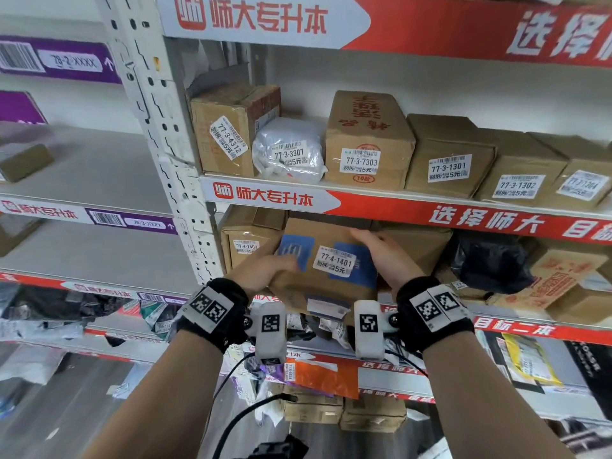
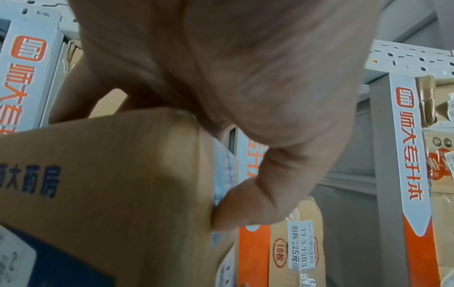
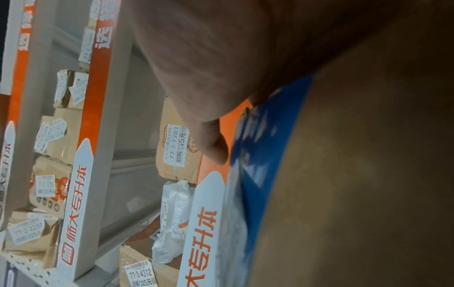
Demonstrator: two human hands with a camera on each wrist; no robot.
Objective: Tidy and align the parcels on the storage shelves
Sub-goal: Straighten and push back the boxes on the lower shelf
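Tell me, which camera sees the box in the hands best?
The head view. It shows the box whole, blue patches and its 77-4-1401 label, with the left hand and right hand gripping its sides. The left wrist view shows only one brown corner with blue print; the right wrist view shows a dark side and a blue patch.

We see a matt brown cardboard box (image 1: 326,260) with blue printed patches and a smooth white paper label (image 1: 334,261). Beside the boxes above it sits a glossy, crinkled white plastic bag (image 1: 288,150). The upright post (image 1: 155,127) looks like pale painted metal with punched holes. To the right lies a shiny black plastic bag (image 1: 486,263). Our wristbands (image 1: 218,313) are black cloth.
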